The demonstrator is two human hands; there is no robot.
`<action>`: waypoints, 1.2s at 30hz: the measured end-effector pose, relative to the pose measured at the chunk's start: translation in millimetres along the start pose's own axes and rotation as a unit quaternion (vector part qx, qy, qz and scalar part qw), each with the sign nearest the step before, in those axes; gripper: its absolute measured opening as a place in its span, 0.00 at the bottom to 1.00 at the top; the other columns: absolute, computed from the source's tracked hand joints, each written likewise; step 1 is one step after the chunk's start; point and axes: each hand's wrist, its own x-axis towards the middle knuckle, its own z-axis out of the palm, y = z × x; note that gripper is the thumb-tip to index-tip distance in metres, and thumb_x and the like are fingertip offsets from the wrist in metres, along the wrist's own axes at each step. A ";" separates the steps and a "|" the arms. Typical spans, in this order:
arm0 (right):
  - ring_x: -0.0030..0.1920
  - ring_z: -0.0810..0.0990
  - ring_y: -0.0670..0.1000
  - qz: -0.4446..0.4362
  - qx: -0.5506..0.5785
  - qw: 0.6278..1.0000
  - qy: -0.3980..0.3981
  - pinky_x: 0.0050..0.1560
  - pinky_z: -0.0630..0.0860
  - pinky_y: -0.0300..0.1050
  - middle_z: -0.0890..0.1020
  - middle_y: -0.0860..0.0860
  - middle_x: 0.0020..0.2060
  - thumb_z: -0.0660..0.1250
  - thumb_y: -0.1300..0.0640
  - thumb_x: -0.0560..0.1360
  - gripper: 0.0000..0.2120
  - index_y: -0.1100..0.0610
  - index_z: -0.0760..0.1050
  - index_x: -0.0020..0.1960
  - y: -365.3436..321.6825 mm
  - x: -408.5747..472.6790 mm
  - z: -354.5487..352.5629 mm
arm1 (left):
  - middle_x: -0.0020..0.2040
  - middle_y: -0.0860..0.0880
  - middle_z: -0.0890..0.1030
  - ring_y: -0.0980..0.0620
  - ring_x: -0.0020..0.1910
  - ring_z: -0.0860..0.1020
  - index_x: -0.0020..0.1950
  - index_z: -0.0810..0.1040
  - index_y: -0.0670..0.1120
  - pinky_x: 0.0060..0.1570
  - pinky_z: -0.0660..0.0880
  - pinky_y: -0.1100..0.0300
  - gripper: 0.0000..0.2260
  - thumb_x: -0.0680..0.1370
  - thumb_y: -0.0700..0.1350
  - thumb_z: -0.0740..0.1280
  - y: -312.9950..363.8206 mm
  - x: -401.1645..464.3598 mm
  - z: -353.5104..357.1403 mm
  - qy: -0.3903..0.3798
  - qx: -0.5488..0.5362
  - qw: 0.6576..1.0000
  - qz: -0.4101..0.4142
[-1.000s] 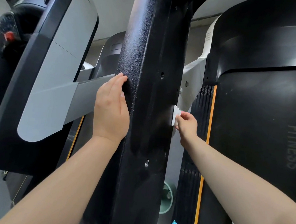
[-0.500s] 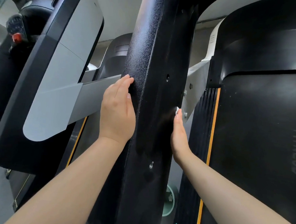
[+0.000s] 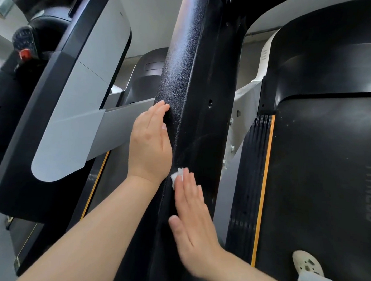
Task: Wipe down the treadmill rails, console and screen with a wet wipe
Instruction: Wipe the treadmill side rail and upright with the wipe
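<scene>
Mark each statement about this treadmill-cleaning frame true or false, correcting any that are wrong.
1. The right hand presses a white wet wipe flat against the black textured rail. True.
2. The left hand holds the wipe. False: it rests with straight fingers on the rail's left edge, holding nothing.
3. The wipe is fully visible. False: only a crumpled bit shows beyond the right hand's fingertips.
4. The word FITNESS is printed on the treadmill belt to the right. True.
5. An orange stripe runs along the belt's left edge. True.
6. The two hands are clasped together. False: they lie apart on the rail, left higher than right.
</scene>
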 end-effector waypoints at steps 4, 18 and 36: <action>0.73 0.31 0.41 0.038 -0.025 0.997 0.069 0.71 0.31 0.38 0.33 0.42 0.73 0.33 0.36 0.78 0.28 0.46 0.31 0.73 12.5 54.7 -21.8 | 0.64 0.42 0.75 0.46 0.62 0.71 0.64 0.74 0.37 0.65 0.57 0.69 0.21 0.76 0.41 0.51 0.3 1.1 0.3 0.006 -0.001 1.000 0.004; 0.76 0.34 0.50 -0.020 -0.072 0.996 -0.046 0.74 0.34 0.46 0.33 0.48 0.75 0.35 0.38 0.80 0.28 0.46 0.26 0.74 -0.6 -25.9 8.5 | 0.64 0.42 0.75 0.44 0.64 0.71 0.64 0.74 0.38 0.64 0.56 0.70 0.19 0.76 0.38 0.53 2.2 4.5 -0.4 0.001 -0.013 1.000 -0.017; 0.76 0.37 0.50 -0.042 -0.105 0.992 -0.049 0.74 0.37 0.48 0.35 0.50 0.76 0.37 0.41 0.81 0.28 0.50 0.30 0.76 -21.9 -80.9 40.2 | 0.63 0.51 0.72 0.53 0.62 0.70 0.60 0.77 0.40 0.66 0.62 0.64 0.16 0.78 0.39 0.53 -7.7 -134.2 -47.9 0.018 -0.064 0.998 -0.009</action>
